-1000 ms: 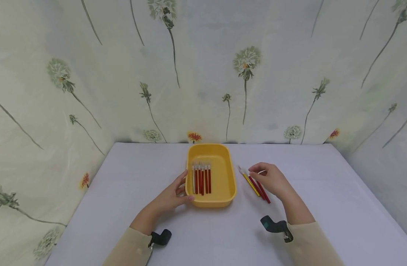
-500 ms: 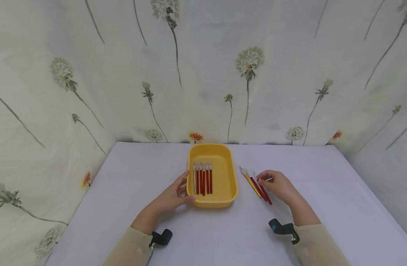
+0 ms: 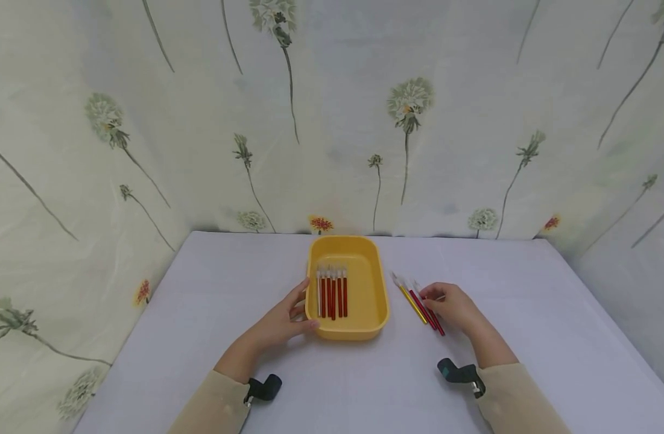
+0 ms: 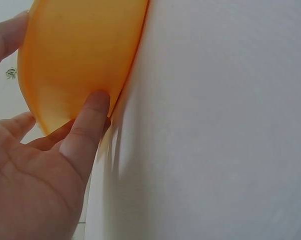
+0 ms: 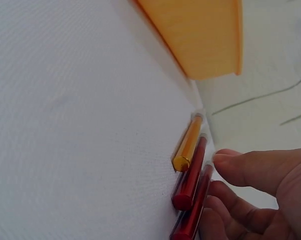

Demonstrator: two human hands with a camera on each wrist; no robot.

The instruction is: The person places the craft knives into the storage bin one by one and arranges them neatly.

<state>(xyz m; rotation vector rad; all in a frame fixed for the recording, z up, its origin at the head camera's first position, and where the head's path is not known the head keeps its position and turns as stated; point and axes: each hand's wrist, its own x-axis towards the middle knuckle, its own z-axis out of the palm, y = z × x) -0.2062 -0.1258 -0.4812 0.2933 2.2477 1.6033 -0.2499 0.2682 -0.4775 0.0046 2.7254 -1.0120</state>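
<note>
In the head view my left hand (image 3: 277,322) holds the near left side of a yellow tray (image 3: 374,295), with the thumb at its front corner. The left wrist view shows fingers (image 4: 88,125) against the tray's outer wall. Several red pens (image 3: 334,298) with clear tips lie side by side inside it, beside a whitish one (image 3: 318,295) at the left. Right of the tray, a gold pen (image 3: 413,304) and two red pens lie slanted on the table. My right hand (image 3: 452,306) pinches the clear tip of the rightmost red pen (image 5: 195,210), which still lies on the table.
A white cloth (image 3: 364,386) covers the table. Behind it stands a pale backdrop (image 3: 332,120) printed with dandelions. Dark wrist cameras (image 3: 459,372) are strapped at both sleeves.
My right hand has shifted right and slightly nearer, from above the pens to the tip of the rightmost red one. My left hand stays on the tray. The view turns slightly.
</note>
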